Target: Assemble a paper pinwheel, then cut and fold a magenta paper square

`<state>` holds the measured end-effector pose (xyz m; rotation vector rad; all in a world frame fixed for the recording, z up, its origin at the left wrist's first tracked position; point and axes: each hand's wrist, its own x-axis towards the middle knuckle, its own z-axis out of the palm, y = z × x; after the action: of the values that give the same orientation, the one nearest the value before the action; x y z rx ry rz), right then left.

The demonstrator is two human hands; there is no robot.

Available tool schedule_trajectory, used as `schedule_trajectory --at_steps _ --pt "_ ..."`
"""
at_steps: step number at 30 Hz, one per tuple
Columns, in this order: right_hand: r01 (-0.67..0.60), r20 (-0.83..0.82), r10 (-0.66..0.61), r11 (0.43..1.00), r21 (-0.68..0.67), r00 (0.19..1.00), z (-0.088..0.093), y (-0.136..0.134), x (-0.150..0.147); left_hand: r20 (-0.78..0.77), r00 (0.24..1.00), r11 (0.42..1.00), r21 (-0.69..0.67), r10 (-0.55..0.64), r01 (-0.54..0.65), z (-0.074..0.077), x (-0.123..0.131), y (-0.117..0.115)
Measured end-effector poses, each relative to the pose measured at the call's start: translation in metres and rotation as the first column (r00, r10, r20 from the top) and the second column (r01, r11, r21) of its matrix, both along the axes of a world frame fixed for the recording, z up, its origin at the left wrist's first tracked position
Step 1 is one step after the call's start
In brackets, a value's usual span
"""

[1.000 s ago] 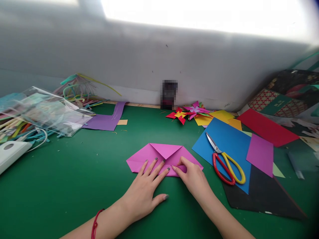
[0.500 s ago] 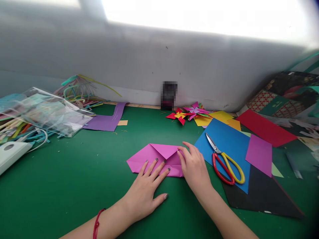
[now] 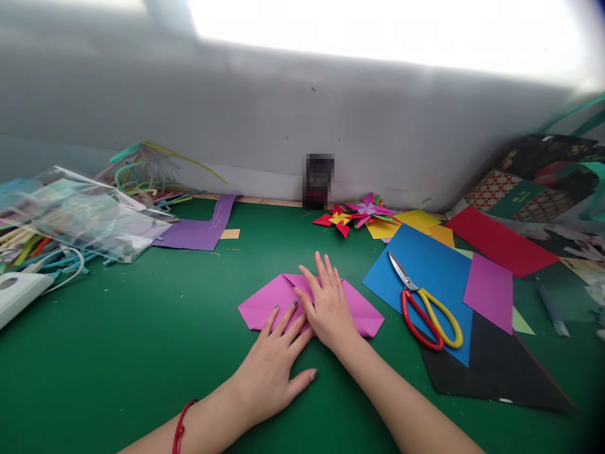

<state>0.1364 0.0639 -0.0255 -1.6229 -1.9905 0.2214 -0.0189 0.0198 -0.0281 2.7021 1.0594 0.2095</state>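
A folded sheet of pink paper [image 3: 265, 302] lies flat on the green tabletop in front of me, its pointed ends to the left and right. My left hand [image 3: 276, 366] rests with spread fingers on its near edge, fingertips on the paper and thumb on the table. Across the middle of the paper lies my right hand [image 3: 328, 306], palm down with fingers stretched out and partly apart. It covers the central flap, so the crease beneath is hidden. The right fingers overlap the tips of some left fingers.
Scissors [image 3: 425, 302] with red and yellow handles lie on blue paper [image 3: 385, 271] to the right, beside black [image 3: 491, 372], pink [image 3: 489, 293] and red paper [image 3: 501, 241]. Folded paper stars [image 3: 340, 219] sit at the back. Purple paper [image 3: 189, 234] and a clear plastic bag [image 3: 118, 221] lie left.
My right hand has moved left from the paper's right part onto its middle and flattened out, uncovering the right point. My left hand has stayed in place.
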Motion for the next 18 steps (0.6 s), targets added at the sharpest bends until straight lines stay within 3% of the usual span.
schedule_trajectory --at_steps 4,7,9,12,14,16,18 --pt "0.022 -0.112 -0.030 0.997 -0.073 0.993 -0.010 -0.001 0.001 -0.001 1.000 1.000 -0.012 -0.001 0.001 0.000 0.000 0.001" --pt "0.017 -0.315 -0.048 0.995 -0.102 0.948 -0.010 0.001 0.006 -0.006 1.000 1.000 -0.021 0.002 -0.002 0.001 0.000 0.001" --pt "0.043 -0.574 -0.093 0.994 -0.100 0.814 -0.011 0.004 0.013 -0.007 1.000 1.000 -0.026 0.005 -0.006 0.002 0.000 0.000" --pt "0.133 -0.900 -0.129 0.988 -0.080 0.417 -0.015 0.008 0.025 -0.004 1.000 1.000 -0.031 0.004 -0.004 0.003 0.000 0.000" --pt "0.159 -0.965 -0.118 0.984 -0.081 0.235 -0.018 0.010 0.030 -0.006 1.000 0.999 -0.035 0.004 -0.004 0.004 0.000 0.001" --pt "0.159 -0.978 -0.118 0.983 -0.091 0.174 -0.019 0.010 0.032 -0.009 1.000 0.999 -0.039 0.004 -0.004 0.004 0.000 0.001" --pt "0.169 -0.979 -0.124 0.981 -0.096 0.163 -0.018 0.010 0.032 -0.010 1.000 0.999 -0.043 0.002 -0.002 0.003 0.000 0.001"
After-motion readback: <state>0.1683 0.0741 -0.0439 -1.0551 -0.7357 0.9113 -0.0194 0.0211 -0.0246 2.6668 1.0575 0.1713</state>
